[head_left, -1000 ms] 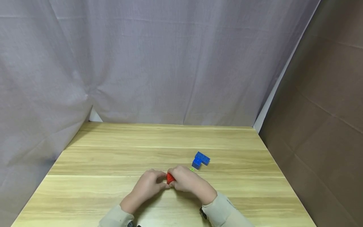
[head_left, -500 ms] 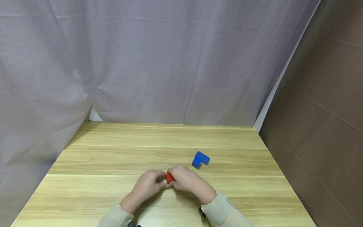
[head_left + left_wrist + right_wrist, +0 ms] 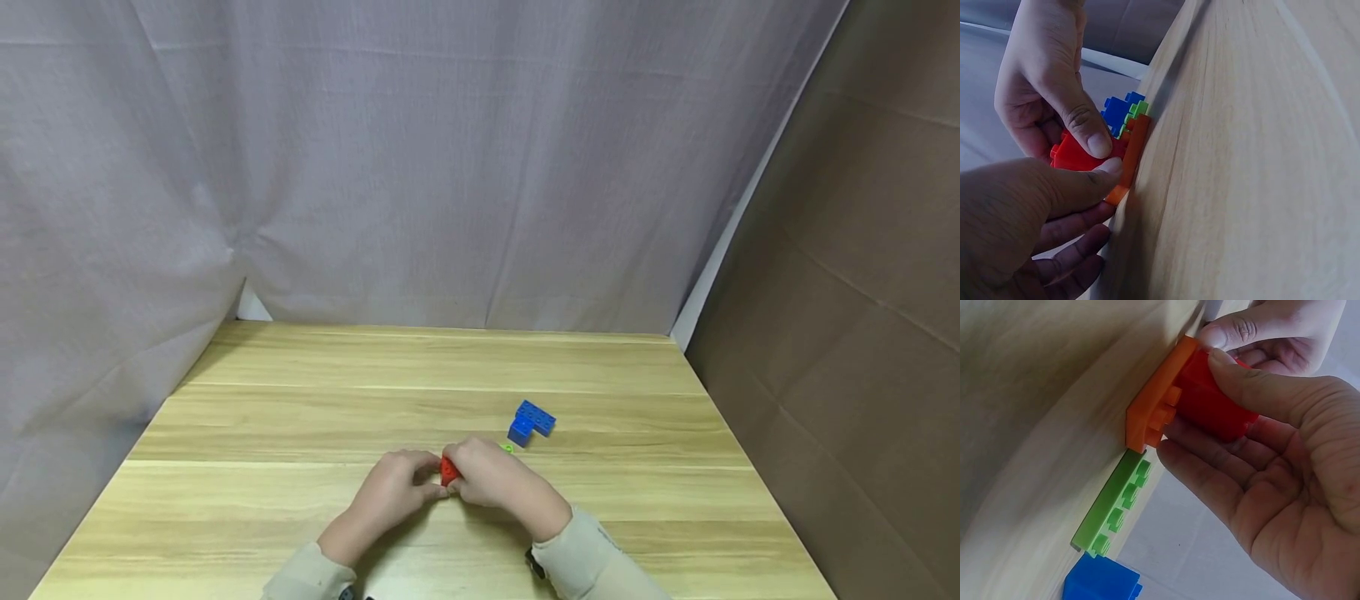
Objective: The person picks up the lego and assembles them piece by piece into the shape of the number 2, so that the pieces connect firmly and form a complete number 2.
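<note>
My right hand (image 3: 487, 473) grips a red toy brick (image 3: 1207, 400) between thumb and fingers. The red brick sits on the studs of a flat orange brick (image 3: 1147, 406), with several orange studs showing beside it in the right wrist view. My left hand (image 3: 390, 490) pinches the near end of the orange brick, its thumb tip (image 3: 1110, 167) up against the red brick. Both thumbs meet close together in the left wrist view. In the head view the hands hide most of the orange brick.
Beyond the orange brick lies a flat light green brick (image 3: 1110, 506) with a row of studs. Past it, a small blue brick (image 3: 520, 431) and a longer blue brick (image 3: 536, 417) lie on the wooden table (image 3: 300, 400). Grey curtains (image 3: 375, 167) hang behind.
</note>
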A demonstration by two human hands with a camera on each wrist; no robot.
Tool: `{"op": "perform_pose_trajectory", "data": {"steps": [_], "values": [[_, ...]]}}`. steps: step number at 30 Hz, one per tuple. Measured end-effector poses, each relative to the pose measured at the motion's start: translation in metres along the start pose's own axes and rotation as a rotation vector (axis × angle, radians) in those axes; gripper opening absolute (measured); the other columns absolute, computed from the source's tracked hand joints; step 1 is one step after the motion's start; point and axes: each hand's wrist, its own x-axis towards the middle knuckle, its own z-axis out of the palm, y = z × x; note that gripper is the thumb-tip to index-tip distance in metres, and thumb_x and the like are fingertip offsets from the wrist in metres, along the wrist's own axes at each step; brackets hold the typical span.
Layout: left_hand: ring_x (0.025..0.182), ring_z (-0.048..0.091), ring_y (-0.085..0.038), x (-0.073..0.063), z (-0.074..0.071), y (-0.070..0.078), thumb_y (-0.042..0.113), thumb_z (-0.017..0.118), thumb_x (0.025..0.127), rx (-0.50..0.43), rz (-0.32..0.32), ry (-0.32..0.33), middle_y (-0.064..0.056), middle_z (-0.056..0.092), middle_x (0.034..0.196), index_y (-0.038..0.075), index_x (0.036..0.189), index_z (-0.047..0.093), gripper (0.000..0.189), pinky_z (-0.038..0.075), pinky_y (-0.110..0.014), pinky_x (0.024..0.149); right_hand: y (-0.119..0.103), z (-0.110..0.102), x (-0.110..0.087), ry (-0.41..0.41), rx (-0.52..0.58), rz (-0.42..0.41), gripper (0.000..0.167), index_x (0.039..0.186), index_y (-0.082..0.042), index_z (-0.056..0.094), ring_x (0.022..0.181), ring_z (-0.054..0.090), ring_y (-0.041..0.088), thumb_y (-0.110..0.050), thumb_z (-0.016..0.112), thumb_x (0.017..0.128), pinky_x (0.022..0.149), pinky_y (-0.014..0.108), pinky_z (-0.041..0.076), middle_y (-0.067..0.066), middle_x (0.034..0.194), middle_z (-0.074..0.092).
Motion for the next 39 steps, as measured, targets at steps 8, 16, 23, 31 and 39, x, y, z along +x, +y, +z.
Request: {"op": "perform_pose_trajectory", "data": {"steps": [8, 16, 23, 31, 39], "values": [[0.089, 0.067, -0.016, -0.0007, 0.0007, 0.0005, 0.027, 0.085, 0.080, -0.015, -0.002, 0.009, 0.000, 0.075, 0.101, 0.015, 0.105, 0.076, 0.030, 0.057, -0.035, 0.077, -0.0004, -0.0001, -0.0005, -0.001, -0.002, 0.002, 0.020, 0.080, -0.015, 0.060, 0.060, 0.046, 0.005, -0.010, 0.078, 0.084, 0.054, 0.018, 0.041, -0.011, 0.067, 0.049], [0.089, 0.066, -0.014, -0.0010, 0.0022, 0.0005, 0.027, 0.085, 0.080, -0.026, -0.012, 0.019, 0.000, 0.074, 0.102, 0.014, 0.106, 0.075, 0.031, 0.056, -0.034, 0.078, -0.0028, -0.0010, -0.0019, 0.011, -0.005, 0.003, 0.020, 0.080, -0.014, 0.060, 0.060, 0.047, 0.004, -0.009, 0.079, 0.084, 0.054, 0.018, 0.042, -0.011, 0.067, 0.050], [0.087, 0.065, -0.013, -0.0016, 0.0027, -0.0002, 0.026, 0.085, 0.080, -0.025, -0.007, 0.024, 0.001, 0.074, 0.101, 0.015, 0.105, 0.075, 0.029, 0.056, -0.033, 0.076, -0.0061, -0.0015, -0.0035, 0.024, -0.007, 0.008, 0.020, 0.080, -0.014, 0.060, 0.061, 0.047, 0.004, -0.008, 0.079, 0.083, 0.054, 0.017, 0.042, -0.011, 0.068, 0.050], [0.086, 0.065, -0.013, -0.0017, 0.0028, -0.0002, 0.024, 0.086, 0.079, -0.021, -0.006, 0.034, 0.002, 0.073, 0.098, 0.014, 0.103, 0.075, 0.028, 0.056, -0.033, 0.076, -0.0075, -0.0002, -0.0028, 0.018, 0.002, 0.016, 0.017, 0.083, -0.013, 0.061, 0.062, 0.048, 0.004, -0.008, 0.078, 0.084, 0.056, 0.017, 0.044, -0.011, 0.069, 0.051], [0.085, 0.064, -0.011, -0.0027, 0.0042, -0.0004, 0.026, 0.086, 0.078, -0.015, -0.011, 0.036, 0.004, 0.072, 0.096, 0.015, 0.101, 0.075, 0.028, 0.056, -0.032, 0.075, -0.0082, 0.0018, -0.0029, 0.026, -0.017, 0.017, 0.018, 0.083, -0.013, 0.061, 0.061, 0.048, 0.004, -0.007, 0.078, 0.083, 0.056, 0.018, 0.045, -0.011, 0.069, 0.051]]}}
